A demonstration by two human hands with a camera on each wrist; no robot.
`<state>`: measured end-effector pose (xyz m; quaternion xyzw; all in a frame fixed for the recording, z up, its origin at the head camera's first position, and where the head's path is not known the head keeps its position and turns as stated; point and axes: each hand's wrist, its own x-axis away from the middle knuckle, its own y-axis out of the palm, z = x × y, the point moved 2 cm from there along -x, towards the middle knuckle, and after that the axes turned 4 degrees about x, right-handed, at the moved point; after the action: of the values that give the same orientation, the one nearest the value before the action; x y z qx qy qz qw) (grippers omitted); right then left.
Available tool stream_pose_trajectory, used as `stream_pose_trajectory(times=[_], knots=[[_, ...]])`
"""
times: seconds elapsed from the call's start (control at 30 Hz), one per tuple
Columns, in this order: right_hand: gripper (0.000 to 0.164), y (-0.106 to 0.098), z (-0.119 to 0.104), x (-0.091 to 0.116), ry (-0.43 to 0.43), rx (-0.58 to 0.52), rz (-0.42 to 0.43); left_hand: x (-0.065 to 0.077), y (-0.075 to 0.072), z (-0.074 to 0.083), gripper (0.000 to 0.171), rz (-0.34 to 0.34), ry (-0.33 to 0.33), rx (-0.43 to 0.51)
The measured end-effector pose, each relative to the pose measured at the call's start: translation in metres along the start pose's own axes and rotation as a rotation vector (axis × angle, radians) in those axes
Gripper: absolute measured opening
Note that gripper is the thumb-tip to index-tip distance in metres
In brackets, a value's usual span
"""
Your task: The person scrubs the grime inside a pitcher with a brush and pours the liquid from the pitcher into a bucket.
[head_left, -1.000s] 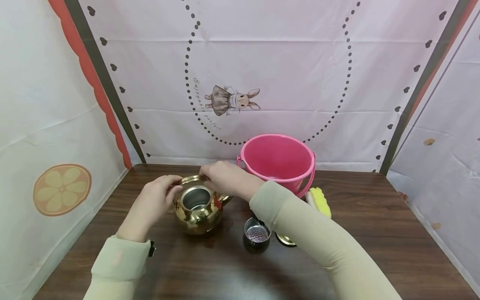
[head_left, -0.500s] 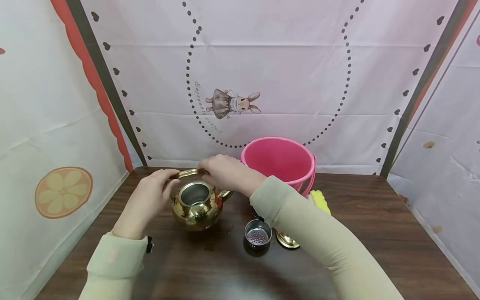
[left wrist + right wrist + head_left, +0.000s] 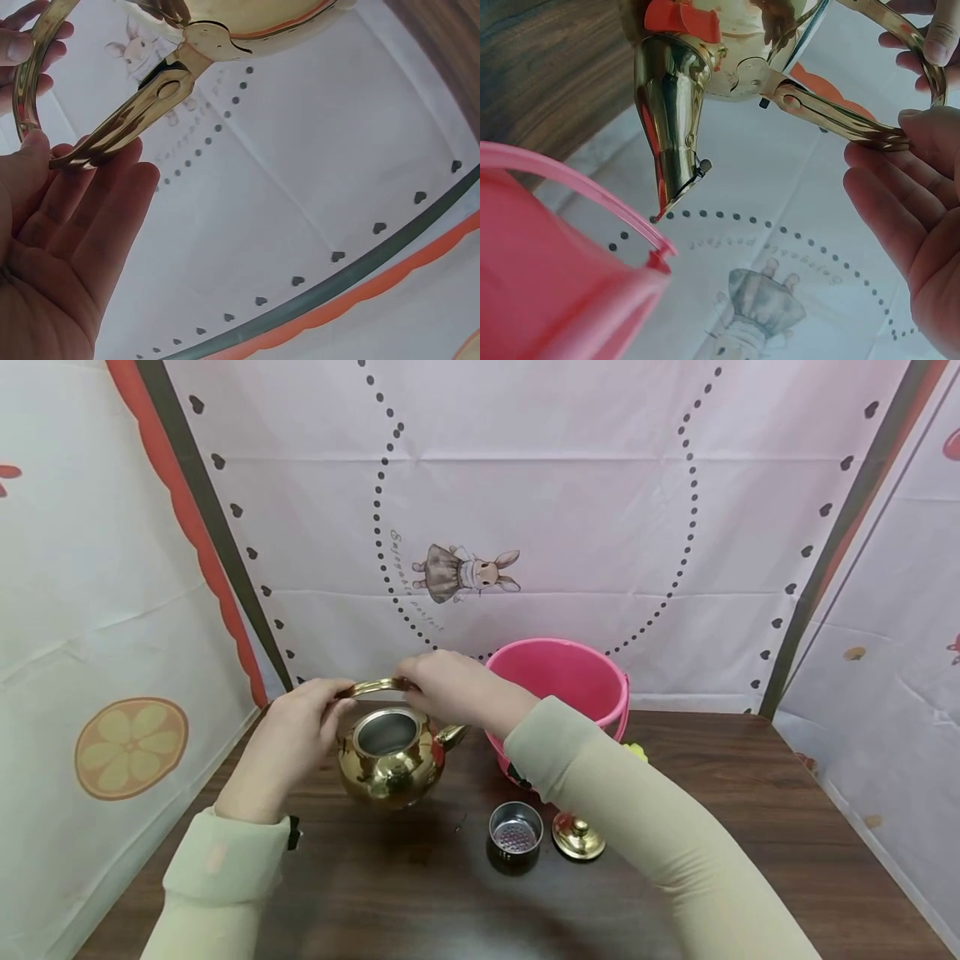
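Note:
A shiny gold teapot (image 3: 392, 772) without its lid is on the left of the head view, its round mouth facing up. My left hand (image 3: 296, 735) pinches the left side of its hooped handle (image 3: 377, 686) between thumb and fingers. On the handle's right side my right hand (image 3: 465, 693) grips it the same way. The spout (image 3: 671, 120) points toward the pink bucket (image 3: 547, 255) in the right wrist view. A metal strainer cup (image 3: 516, 832) with a perforated bottom and a gold lid (image 3: 578, 838) with a knob sit on the table.
In the head view, the pink bucket stands at the back of the dark wooden table (image 3: 750, 827), right of the teapot. A yellow sponge (image 3: 636, 751) shows partly behind my right sleeve (image 3: 637, 827). Patterned cloth walls (image 3: 570, 527) enclose the back and sides.
Both hands have raised the handle, and the teapot has risen with it. More of the gold lid now shows beside my right sleeve, and less of the sponge.

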<state>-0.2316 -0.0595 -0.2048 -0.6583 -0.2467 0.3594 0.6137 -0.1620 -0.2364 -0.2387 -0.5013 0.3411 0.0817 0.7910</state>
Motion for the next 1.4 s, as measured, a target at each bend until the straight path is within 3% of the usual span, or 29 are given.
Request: stream_pose_trajectory(times=[0.27,0.47,0.67,1.1,1.4], knots=[[0.022,-0.020,0.006,0.006,-0.007,-0.001,0.041,-0.015,-0.009,0.011,0.021,-0.008,0.000,-0.020],[0.023,-0.031,0.012,0.008,0.013,-0.046,0.054,-0.026,-0.015,0.021,0.019,0.028,0.036,-0.032],[0.022,-0.045,0.018,0.013,-0.018,-0.054,0.123,-0.038,-0.020,0.031,0.019,0.065,0.081,-0.048],[0.024,-0.068,0.032,0.021,-0.028,-0.034,0.204,-0.062,-0.026,0.050,0.019,0.072,0.111,-0.044],[0.027,-0.087,0.046,0.031,0.055,-0.001,0.209,-0.085,-0.028,0.067,0.022,0.022,0.063,-0.080]])
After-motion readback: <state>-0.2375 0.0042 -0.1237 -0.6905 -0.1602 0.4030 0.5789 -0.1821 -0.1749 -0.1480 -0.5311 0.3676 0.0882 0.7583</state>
